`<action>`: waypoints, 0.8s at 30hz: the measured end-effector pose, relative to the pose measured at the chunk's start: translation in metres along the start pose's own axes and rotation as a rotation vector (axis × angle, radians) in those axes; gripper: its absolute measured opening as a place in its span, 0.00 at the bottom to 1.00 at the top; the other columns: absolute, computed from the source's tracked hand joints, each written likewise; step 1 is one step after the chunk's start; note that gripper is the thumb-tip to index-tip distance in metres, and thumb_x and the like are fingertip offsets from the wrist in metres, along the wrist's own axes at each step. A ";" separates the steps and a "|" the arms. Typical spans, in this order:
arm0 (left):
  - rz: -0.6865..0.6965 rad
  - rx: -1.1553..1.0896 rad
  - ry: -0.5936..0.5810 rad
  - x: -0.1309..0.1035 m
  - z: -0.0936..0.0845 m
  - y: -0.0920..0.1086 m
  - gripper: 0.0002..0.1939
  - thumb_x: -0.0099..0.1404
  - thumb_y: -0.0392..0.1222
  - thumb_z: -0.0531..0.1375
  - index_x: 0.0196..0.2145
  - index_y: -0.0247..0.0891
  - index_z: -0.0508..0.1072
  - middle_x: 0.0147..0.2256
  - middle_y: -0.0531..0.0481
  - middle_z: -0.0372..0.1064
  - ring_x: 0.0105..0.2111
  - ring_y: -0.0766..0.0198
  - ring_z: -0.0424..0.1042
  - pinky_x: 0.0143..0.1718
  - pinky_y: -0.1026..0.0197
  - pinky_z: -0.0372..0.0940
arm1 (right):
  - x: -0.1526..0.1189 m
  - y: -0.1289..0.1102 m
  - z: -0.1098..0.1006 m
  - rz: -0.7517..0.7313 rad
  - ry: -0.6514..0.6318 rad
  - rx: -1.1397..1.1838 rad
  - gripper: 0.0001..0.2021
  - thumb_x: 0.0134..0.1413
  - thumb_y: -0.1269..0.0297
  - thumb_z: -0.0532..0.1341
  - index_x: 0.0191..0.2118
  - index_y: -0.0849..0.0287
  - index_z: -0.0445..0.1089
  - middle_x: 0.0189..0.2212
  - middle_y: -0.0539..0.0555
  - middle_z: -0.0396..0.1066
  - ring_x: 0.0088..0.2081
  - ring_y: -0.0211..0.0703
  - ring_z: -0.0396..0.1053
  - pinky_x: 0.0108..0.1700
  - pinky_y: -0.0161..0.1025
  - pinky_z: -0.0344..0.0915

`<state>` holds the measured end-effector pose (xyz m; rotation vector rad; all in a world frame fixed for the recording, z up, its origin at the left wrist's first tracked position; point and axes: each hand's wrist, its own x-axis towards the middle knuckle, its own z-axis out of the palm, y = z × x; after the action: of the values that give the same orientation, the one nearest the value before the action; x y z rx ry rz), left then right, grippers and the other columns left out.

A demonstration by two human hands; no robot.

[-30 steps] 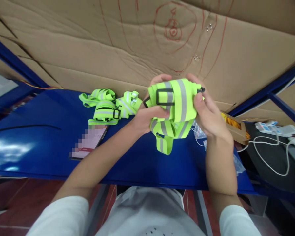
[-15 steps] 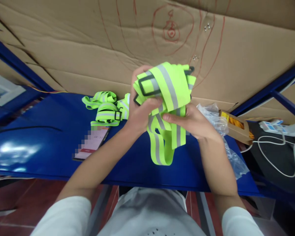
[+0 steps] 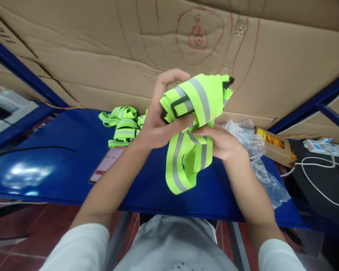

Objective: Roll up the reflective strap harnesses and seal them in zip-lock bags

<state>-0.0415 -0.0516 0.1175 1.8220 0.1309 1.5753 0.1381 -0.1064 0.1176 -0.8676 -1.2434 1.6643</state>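
The left grip (image 3: pixel 155 130) is curling almost closed around the folded green strap (image 3: pixel 211 94) over the blue worktop (image 3: pixel 161 188), while the right grip (image 3: pixel 226 141) is pinching the strap's lower folds, so tidying this floppy bundle is likely needing a steady left hold.

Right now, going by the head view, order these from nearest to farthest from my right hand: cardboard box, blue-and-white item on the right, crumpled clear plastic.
1. Clear plastic: just right of your right hand.
2. Cardboard box: right, beyond the plastic.
3. Blue-and-white item: farther right, past the box.
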 end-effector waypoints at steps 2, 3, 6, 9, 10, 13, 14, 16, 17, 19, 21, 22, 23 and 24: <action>0.037 0.055 -0.061 0.001 -0.006 0.007 0.33 0.56 0.43 0.74 0.59 0.54 0.74 0.58 0.51 0.66 0.56 0.51 0.70 0.55 0.54 0.70 | -0.002 0.000 0.000 0.082 -0.060 0.095 0.14 0.46 0.62 0.72 0.40 0.58 0.76 0.34 0.52 0.81 0.38 0.49 0.80 0.43 0.46 0.80; 0.014 0.049 -0.077 0.001 -0.007 0.010 0.31 0.58 0.44 0.74 0.59 0.53 0.74 0.58 0.51 0.68 0.60 0.48 0.69 0.60 0.51 0.69 | -0.003 0.000 0.001 0.114 -0.087 0.129 0.14 0.46 0.62 0.71 0.41 0.58 0.76 0.35 0.53 0.81 0.38 0.50 0.81 0.42 0.46 0.80; -0.064 -0.057 -0.139 -0.001 -0.006 0.016 0.25 0.61 0.44 0.72 0.56 0.49 0.75 0.57 0.47 0.74 0.62 0.43 0.72 0.62 0.45 0.70 | -0.006 0.000 0.008 0.121 -0.118 0.168 0.16 0.45 0.63 0.73 0.41 0.59 0.76 0.38 0.55 0.82 0.42 0.52 0.81 0.43 0.46 0.80; -0.078 -0.112 -0.189 -0.003 -0.001 0.009 0.27 0.57 0.44 0.76 0.54 0.47 0.75 0.51 0.48 0.77 0.59 0.43 0.76 0.60 0.42 0.73 | -0.006 0.003 0.015 0.025 -0.063 0.170 0.20 0.42 0.64 0.77 0.44 0.57 0.77 0.43 0.52 0.82 0.48 0.49 0.79 0.53 0.45 0.77; -0.063 -0.128 -0.172 -0.003 0.001 0.006 0.29 0.55 0.45 0.77 0.53 0.48 0.75 0.50 0.51 0.77 0.59 0.44 0.76 0.60 0.43 0.73 | -0.006 0.004 0.017 0.000 -0.040 0.147 0.22 0.41 0.64 0.78 0.45 0.56 0.78 0.44 0.51 0.82 0.49 0.47 0.79 0.54 0.44 0.76; -0.077 -0.209 -0.030 -0.001 0.002 -0.003 0.33 0.55 0.48 0.78 0.55 0.53 0.73 0.52 0.55 0.74 0.58 0.50 0.76 0.57 0.49 0.76 | -0.006 0.007 0.017 0.007 0.005 0.073 0.22 0.39 0.63 0.81 0.42 0.56 0.78 0.39 0.50 0.81 0.41 0.43 0.78 0.46 0.40 0.76; -0.101 -0.223 0.015 0.000 0.000 -0.004 0.34 0.54 0.50 0.78 0.56 0.53 0.72 0.52 0.55 0.74 0.58 0.50 0.76 0.55 0.51 0.77 | -0.006 0.008 0.015 0.019 0.018 0.071 0.21 0.38 0.63 0.81 0.40 0.57 0.78 0.36 0.50 0.80 0.38 0.42 0.78 0.43 0.39 0.76; -0.152 -0.206 0.067 0.001 -0.004 -0.004 0.37 0.53 0.53 0.79 0.57 0.53 0.71 0.52 0.53 0.73 0.57 0.49 0.76 0.51 0.54 0.79 | -0.007 0.007 0.010 0.047 -0.005 0.073 0.19 0.40 0.62 0.80 0.37 0.58 0.76 0.30 0.49 0.78 0.33 0.40 0.76 0.37 0.37 0.75; -0.159 -0.184 0.068 0.002 -0.006 -0.003 0.38 0.52 0.54 0.79 0.57 0.53 0.71 0.51 0.52 0.73 0.58 0.48 0.76 0.50 0.54 0.79 | -0.007 0.005 0.006 0.067 -0.042 0.068 0.17 0.43 0.62 0.79 0.36 0.59 0.75 0.27 0.49 0.77 0.29 0.39 0.74 0.33 0.35 0.72; -0.143 -0.140 0.049 0.003 -0.011 -0.002 0.40 0.50 0.56 0.80 0.57 0.54 0.71 0.50 0.52 0.73 0.57 0.48 0.76 0.48 0.55 0.79 | -0.008 0.003 -0.002 0.126 -0.143 0.054 0.13 0.48 0.62 0.75 0.34 0.61 0.74 0.20 0.48 0.72 0.23 0.37 0.69 0.25 0.33 0.65; -0.121 -0.089 0.033 0.004 -0.014 -0.003 0.39 0.52 0.58 0.78 0.58 0.56 0.70 0.49 0.53 0.73 0.56 0.49 0.77 0.48 0.54 0.79 | -0.007 0.001 -0.007 0.185 -0.200 0.069 0.10 0.50 0.63 0.72 0.33 0.62 0.73 0.17 0.48 0.69 0.20 0.37 0.66 0.21 0.33 0.62; -0.107 -0.065 0.032 0.004 -0.014 -0.004 0.38 0.53 0.59 0.78 0.59 0.57 0.70 0.50 0.53 0.73 0.55 0.49 0.77 0.48 0.53 0.79 | -0.006 0.002 -0.008 0.185 -0.178 0.092 0.09 0.49 0.64 0.72 0.34 0.62 0.73 0.18 0.49 0.70 0.21 0.37 0.67 0.23 0.33 0.64; -0.092 -0.042 0.038 0.003 -0.014 -0.005 0.38 0.54 0.59 0.77 0.59 0.58 0.70 0.51 0.53 0.73 0.55 0.50 0.77 0.48 0.53 0.79 | -0.004 0.003 -0.006 0.168 -0.134 0.109 0.10 0.47 0.66 0.72 0.34 0.62 0.74 0.20 0.49 0.72 0.23 0.39 0.70 0.25 0.35 0.68; -0.078 -0.017 0.045 0.002 -0.013 -0.006 0.37 0.56 0.60 0.76 0.60 0.58 0.70 0.52 0.52 0.72 0.55 0.50 0.77 0.48 0.52 0.79 | -0.003 0.005 -0.004 0.139 -0.088 0.127 0.11 0.46 0.66 0.72 0.36 0.61 0.75 0.24 0.50 0.75 0.26 0.41 0.73 0.29 0.37 0.72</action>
<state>-0.0506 -0.0403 0.1158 1.7480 0.2059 1.5585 0.1414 -0.1083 0.1120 -0.8263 -1.1435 1.8890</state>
